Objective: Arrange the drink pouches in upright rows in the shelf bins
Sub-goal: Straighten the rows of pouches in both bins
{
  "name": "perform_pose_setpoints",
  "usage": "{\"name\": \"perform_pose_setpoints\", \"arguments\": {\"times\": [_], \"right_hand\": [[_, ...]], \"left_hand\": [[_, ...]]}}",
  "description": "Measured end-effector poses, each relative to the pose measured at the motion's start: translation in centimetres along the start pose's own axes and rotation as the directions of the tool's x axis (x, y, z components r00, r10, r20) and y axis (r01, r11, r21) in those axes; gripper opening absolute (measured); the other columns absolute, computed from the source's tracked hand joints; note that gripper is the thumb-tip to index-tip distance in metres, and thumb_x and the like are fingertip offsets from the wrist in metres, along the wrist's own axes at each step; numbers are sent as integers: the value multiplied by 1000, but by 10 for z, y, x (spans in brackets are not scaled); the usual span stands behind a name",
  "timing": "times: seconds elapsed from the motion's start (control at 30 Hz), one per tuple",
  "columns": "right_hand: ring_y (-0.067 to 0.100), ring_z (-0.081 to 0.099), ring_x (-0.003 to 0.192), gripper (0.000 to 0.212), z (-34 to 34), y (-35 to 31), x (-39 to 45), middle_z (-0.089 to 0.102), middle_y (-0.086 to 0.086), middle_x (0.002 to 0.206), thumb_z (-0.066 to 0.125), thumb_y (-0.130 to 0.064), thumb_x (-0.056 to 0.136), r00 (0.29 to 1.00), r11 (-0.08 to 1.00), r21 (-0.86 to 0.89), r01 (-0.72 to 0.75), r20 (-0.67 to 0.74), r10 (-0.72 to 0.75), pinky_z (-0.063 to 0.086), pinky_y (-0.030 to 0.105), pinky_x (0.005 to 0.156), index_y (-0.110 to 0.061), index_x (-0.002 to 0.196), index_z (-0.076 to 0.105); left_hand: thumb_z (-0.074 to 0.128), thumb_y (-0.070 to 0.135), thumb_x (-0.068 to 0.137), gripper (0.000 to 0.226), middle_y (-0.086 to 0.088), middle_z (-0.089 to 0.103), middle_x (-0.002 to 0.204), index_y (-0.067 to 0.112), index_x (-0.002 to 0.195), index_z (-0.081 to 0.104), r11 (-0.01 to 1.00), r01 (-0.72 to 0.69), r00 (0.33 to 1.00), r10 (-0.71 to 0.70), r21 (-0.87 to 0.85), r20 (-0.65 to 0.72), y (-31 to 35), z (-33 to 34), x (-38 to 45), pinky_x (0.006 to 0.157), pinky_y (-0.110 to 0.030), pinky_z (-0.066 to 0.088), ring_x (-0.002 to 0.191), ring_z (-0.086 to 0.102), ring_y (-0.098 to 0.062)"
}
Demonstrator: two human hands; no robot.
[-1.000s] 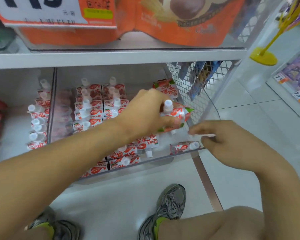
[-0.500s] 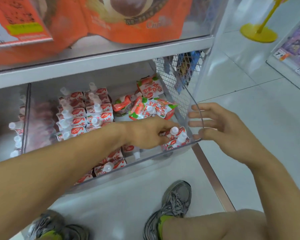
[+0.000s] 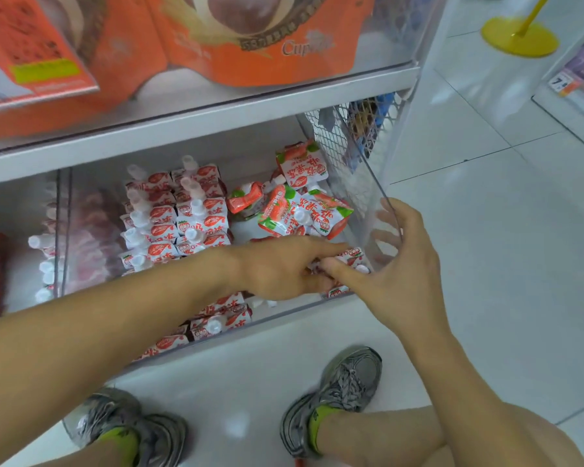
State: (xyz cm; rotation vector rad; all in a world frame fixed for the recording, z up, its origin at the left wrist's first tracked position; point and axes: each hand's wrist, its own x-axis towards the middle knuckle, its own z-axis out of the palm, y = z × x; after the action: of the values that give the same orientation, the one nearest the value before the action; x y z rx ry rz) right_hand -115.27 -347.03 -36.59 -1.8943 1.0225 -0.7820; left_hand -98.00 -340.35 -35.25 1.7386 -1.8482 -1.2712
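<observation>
Pouches are the matter here: a red-and-white soft foil drink pouch with a white screw cap (image 3: 349,259) lies at the front right corner of the clear plastic shelf bin (image 3: 368,183), and it is held from two sides. The left hand (image 3: 284,271) is reached across from the left, with its fingers curled down onto the pouch's left part; how firmly the grip is closed cannot be told, since the fingertips are hidden beneath the hand. The right hand (image 3: 398,274) is set just beside the bin's right wall, its thumb pressed against the pouch near the cap while its other fingers are spread loosely along the transparent side panel.

The pouch appears to lie tilted, cap toward the right front corner, so its long axis is judged to run roughly left to right rather than upright. The left hand is the nearer to its body, the right to its cap.

Behind it, a loose heap of red, white and green pouches (image 3: 300,214) lies flat, and further left two upright rows of red-and-white capped pouches (image 3: 182,217) are already stood in order. Raising the cap end is likely what the next move calls for.
</observation>
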Motion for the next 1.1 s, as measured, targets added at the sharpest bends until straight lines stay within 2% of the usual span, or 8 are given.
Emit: {"name": "perform_pose_setpoints", "arguments": {"times": [0.13, 0.3, 0.47, 0.57, 0.7, 0.87, 0.97, 1.1], "right_hand": [[15, 38, 137, 92, -1, -7, -2, 30, 5, 150, 91, -25, 64, 975, 972, -147, 182, -101, -198, 46, 33, 104, -23, 143, 45], [27, 63, 105, 4, 5, -12, -12, 65, 17, 109, 73, 0, 84, 762, 736, -303, 605, -48, -646, 53, 34, 88, -2, 87, 74], [30, 59, 105, 18, 12, -16, -9, 64, 9, 110, 71, 2, 72, 837, 605, -579, 546, 353, -418, 57, 36, 79, -8, 87, 72], [30, 60, 79, 35, 6, -19, -12, 62, 7, 93, 71, 11, 56, 878, 622, -620, 479, 352, -325, 53, 33, 60, -11, 84, 71], [30, 63, 82, 17, -2, -21, -12, 67, 6, 92, 68, -4, 84, 934, 798, -496, 342, 275, -229, 51, 34, 66, -12, 99, 70], [27, 61, 94, 80, 7, -43, -1, 48, 6, 130, 79, -30, 79, 956, 768, -582, 268, 260, -136, 38, 27, 62, -25, 144, 32], [29, 61, 98, 53, 15, -44, 15, 52, 7, 123, 70, -36, 88, 935, 686, -667, 291, 350, -57, 44, 33, 70, -24, 135, 49], [35, 64, 88, 27, 12, -42, 9, 63, 9, 104, 65, -29, 93, 940, 696, -658, 287, 333, -72, 48, 38, 68, -11, 113, 62]], "left_hand": [[68, 16, 89, 51, 8, 63, 126, 15, 137, 52, 966, 159, 987, -156, -204, 29, -1, -21, -16, 100, -20, 46, 114, 58, 0], [80, 37, 75, 28, 14, 67, 84, 22, 94, 67, 963, 171, 834, -30, 206, -551, -6, -50, -24, 71, -22, 49, 74, 63, -4], [75, 31, 81, 41, 2, 63, 118, 21, 120, 65, 883, 51, 909, 152, 466, -388, -15, -43, 11, 95, -30, 44, 111, 56, -17], [71, 39, 83, 31, 1, 65, 104, 17, 105, 69, 868, 51, 876, 199, 494, -439, -16, -51, 10, 84, -37, 48, 100, 59, -21], [62, 58, 82, 38, 6, 56, 79, 22, 76, 55, 889, -10, 783, 292, 459, -549, -7, -53, -5, 66, -37, 48, 74, 54, -19], [70, 51, 79, 34, 7, 66, 90, 20, 93, 72, 936, -62, 913, 194, 347, -360, -1, -42, -6, 75, -37, 50, 84, 62, -14], [76, 35, 79, 24, 7, 70, 95, 22, 99, 75, 980, -123, 958, 158, 158, -239, -2, -49, -13, 80, -33, 53, 85, 65, -8], [70, 25, 87, 20, 7, 67, 103, 20, 106, 70, 976, -31, 891, 125, 215, -437, -21, -64, -8, 87, -32, 51, 89, 61, -6]]}}
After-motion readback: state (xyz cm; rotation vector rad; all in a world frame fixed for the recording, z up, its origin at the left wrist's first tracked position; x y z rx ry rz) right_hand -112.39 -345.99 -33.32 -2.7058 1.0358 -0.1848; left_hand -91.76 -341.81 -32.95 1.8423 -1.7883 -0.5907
